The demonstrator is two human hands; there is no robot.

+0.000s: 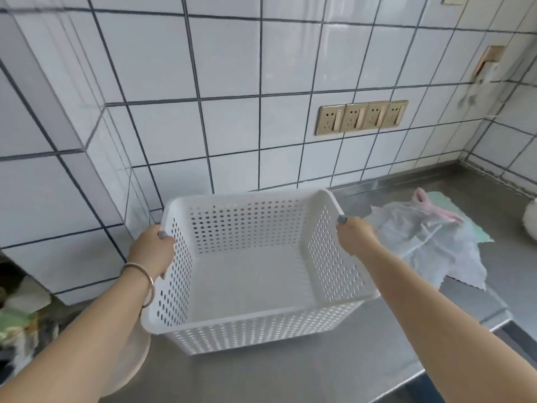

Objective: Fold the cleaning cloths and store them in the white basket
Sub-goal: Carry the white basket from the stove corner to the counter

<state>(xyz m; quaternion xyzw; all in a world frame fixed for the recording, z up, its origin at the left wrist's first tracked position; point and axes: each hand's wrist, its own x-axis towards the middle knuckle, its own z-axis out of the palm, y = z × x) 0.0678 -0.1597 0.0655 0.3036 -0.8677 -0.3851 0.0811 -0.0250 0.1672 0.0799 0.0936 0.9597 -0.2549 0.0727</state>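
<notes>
We are at the setting-up step: both hands hold the white basket [255,274] and no cloth has been folded or stored yet, since the basket floor shows bare. Our left hand [152,251] grips the left rim, its fingers [162,235] curled over the edge and clamped on the plastic; our right hand [356,234] does the same on the right rim, with the thumb hooked over the top and the other fingers hidden behind the wall. Whether the basket sits on the steel bench [290,370] or hangs just above it we cannot tell, as its near wall hides the contact line.

The basket's mouth opens upward and tips a little toward us. Its long axis seems to run left to right, from one set of fingers to the other, roughly along the tiled wall [232,126], though the wide lens bends the shape and we hold that loosely.

The pile of cleaning cloths [430,242] lies crumpled on the bench just beyond our right fingers, on the side away from the basket, pale grey sheets with a pink one [436,210] and a green one [479,237] showing at the far edge. A row of wall sockets [361,117] sits above and beyond our right fingers.

As we judge it, the next move calls for settling the basket flat beside the pile, letting go with both hands, then drawing one cloth free and spreading it on bare bench in front of us so its edges can be matched
</notes>
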